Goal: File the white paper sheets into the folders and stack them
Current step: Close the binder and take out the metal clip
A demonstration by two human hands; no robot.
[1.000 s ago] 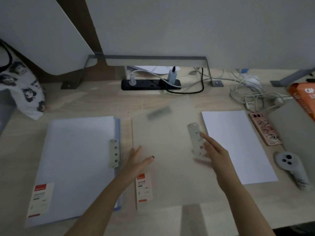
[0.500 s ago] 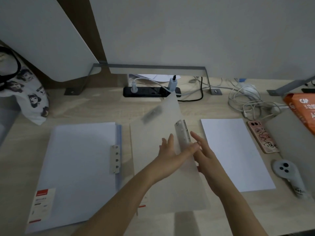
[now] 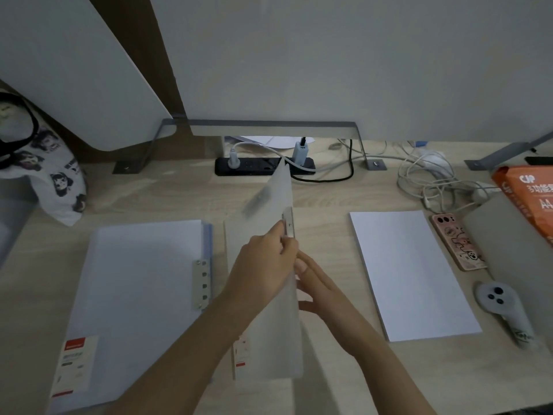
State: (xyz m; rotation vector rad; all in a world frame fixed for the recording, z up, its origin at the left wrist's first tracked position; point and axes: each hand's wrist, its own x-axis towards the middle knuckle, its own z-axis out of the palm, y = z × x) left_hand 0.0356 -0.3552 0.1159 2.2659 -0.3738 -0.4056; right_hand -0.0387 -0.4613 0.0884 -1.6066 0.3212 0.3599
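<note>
The blue folder (image 3: pixel 140 280) lies shut at the left of the worktop (image 3: pixel 329 202), unmoved. In the middle, the clear folder (image 3: pixel 276 339) no longer lies flat as it did a second ago: its cover now stands nearly upright, steeper than half a second back. The left grip (image 3: pixel 263 265) has crossed over and curls round the cover's edge just below the metal clip (image 3: pixel 289 225). The right grip (image 3: pixel 326 292) lies behind the cover, fingers straight, holding nothing. The white sheets (image 3: pixel 410 274) rest untouched further right.
</note>
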